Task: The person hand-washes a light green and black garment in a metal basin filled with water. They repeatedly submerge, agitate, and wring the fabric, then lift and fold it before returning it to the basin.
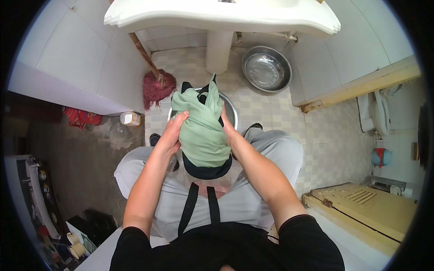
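Observation:
A bunched light green garment with black parts is held up between my knees by both hands. My left hand grips its left side, with the thumb lying over the green fabric. On the opposite side my right hand clasps it, most of those fingers hidden behind the cloth. A thick black band hangs at the garment's near end, and black pieces stick out at its far end. Below it on the floor stands a metal basin, mostly covered from view, so its contents cannot be seen.
A white pedestal sink stands ahead. Right of its pedestal, a second metal basin leans by the wall. A red mop stands at left, near a small white tub and a red bag. A yellowish door is at right.

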{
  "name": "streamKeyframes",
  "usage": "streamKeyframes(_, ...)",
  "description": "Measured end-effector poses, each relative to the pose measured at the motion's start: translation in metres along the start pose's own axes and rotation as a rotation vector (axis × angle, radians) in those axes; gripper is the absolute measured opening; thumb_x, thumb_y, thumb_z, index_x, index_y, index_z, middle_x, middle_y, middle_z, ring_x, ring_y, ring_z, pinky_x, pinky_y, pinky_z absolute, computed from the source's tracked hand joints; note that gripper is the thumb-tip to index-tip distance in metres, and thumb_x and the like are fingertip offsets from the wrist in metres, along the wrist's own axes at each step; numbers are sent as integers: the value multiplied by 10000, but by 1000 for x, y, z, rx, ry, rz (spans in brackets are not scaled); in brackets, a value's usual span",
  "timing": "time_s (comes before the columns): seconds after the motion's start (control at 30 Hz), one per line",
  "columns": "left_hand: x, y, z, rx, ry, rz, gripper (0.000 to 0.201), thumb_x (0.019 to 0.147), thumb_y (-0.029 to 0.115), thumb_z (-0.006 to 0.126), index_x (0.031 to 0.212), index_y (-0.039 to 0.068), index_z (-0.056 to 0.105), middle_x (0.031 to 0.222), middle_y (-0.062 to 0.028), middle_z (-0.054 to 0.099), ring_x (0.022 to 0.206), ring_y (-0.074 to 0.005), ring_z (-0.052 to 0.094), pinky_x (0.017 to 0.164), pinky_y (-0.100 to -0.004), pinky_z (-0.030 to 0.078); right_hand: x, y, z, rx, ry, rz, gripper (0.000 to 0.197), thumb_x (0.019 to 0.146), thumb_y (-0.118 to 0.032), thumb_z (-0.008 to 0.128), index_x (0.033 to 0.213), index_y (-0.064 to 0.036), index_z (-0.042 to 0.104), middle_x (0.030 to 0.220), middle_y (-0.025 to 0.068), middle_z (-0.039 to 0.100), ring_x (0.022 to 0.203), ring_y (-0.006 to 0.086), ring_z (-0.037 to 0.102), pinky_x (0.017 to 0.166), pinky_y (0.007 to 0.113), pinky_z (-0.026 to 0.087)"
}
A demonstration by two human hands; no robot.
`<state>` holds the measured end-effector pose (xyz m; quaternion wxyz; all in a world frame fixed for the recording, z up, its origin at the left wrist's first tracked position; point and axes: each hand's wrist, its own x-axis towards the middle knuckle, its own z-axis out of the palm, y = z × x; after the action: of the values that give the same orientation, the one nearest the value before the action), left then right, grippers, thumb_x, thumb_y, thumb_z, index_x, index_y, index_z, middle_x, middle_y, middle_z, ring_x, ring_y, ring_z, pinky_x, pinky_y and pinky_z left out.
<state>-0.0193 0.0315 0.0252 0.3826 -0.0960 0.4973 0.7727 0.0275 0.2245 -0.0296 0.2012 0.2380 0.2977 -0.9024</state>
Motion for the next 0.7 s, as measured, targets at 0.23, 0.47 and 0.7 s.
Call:
streamKeyframes(0.23,-3,11,12,76,-49,2,485,939,340,606,1294,20,525,1212,-93,632,1076,-178,617,929,-339,496,-27,-43,42,146,-25,-59,851,827,-778,518,1340,-100,561,1347,117,584,1219,280,562,1055,446,436)
streamKeyframes(0.47,-10,9,18,148,-88,-3,507,933,301,609,1326,4,492,1248,-121,616,1100,-215,618,954,-358,496,-15,-37,32,80,-43,-111,478,937,-423,643,1239,-54,617,1160,96,677,1020,202,667,895,351,543)
streamKeyframes(0.7,-9,6,20,197,-95,-14,508,932,285,603,1350,30,469,1277,-103,594,1151,-204,585,991,-357,470,-15,-35,36,-66,93,-231,277,932,-238,644,1099,-17,659,961,79,701,817,180,691,712,314,568)
